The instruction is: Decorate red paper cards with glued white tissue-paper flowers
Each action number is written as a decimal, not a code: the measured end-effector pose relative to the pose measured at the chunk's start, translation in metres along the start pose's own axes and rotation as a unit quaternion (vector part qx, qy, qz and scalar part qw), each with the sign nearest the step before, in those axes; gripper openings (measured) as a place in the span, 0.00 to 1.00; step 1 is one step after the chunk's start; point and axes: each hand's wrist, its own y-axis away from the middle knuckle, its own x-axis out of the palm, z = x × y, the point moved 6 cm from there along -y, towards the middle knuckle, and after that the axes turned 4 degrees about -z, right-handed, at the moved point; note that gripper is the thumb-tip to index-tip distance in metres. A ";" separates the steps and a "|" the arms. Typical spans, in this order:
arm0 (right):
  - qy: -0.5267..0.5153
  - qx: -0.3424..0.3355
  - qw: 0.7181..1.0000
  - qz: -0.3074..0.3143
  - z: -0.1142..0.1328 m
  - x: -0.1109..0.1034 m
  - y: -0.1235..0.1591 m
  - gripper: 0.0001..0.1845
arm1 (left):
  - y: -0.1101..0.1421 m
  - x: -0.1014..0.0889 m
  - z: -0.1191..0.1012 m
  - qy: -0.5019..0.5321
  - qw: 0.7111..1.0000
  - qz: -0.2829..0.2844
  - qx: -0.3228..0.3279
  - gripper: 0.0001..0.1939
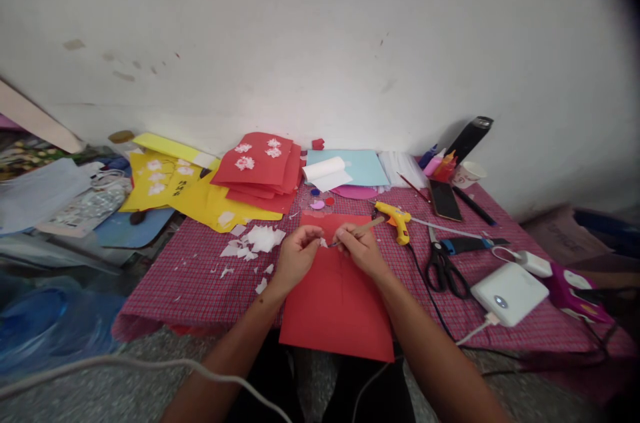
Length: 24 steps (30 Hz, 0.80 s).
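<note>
A sheet of red paper [340, 316] lies in front of me, with faint dark lines drawn on it, and its near end overhangs the table edge. Above its upper part, my left hand [296, 259] is closed in a pinch at a small scrap of white paper [323, 243]. My right hand [361, 253] grips a thin paintbrush [370, 225] with a light wooden handle, its tip pointing left toward the scrap. Torn white tissue paper [263, 239] is scattered left of my left hand.
A yellow glue gun [397, 219], black scissors [445, 269], a utility knife [465, 245], phone [445, 200] and white power bank [510, 293] lie right, among cables. Red cards with white flowers [257, 159] and yellow sheets [200, 199] are stacked back left. Behind is a wall [320, 43].
</note>
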 end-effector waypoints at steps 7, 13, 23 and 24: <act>0.000 0.000 1.000 0.000 0.000 0.000 0.000 0.20 | 0.001 0.000 0.000 -0.001 1.000 -0.002 -0.002 0.09; -0.011 -0.008 1.000 -0.007 -0.001 -0.001 0.000 0.19 | 0.002 0.001 -0.003 -0.009 1.000 -0.002 0.004 0.08; -0.004 -0.004 1.000 -0.007 -0.005 -0.001 0.001 0.19 | 0.002 0.001 -0.005 -0.018 1.000 -0.005 0.008 0.08; -0.005 -0.003 1.000 -0.002 -0.004 0.000 0.001 0.19 | 0.002 0.001 -0.005 -0.016 1.000 -0.007 0.006 0.08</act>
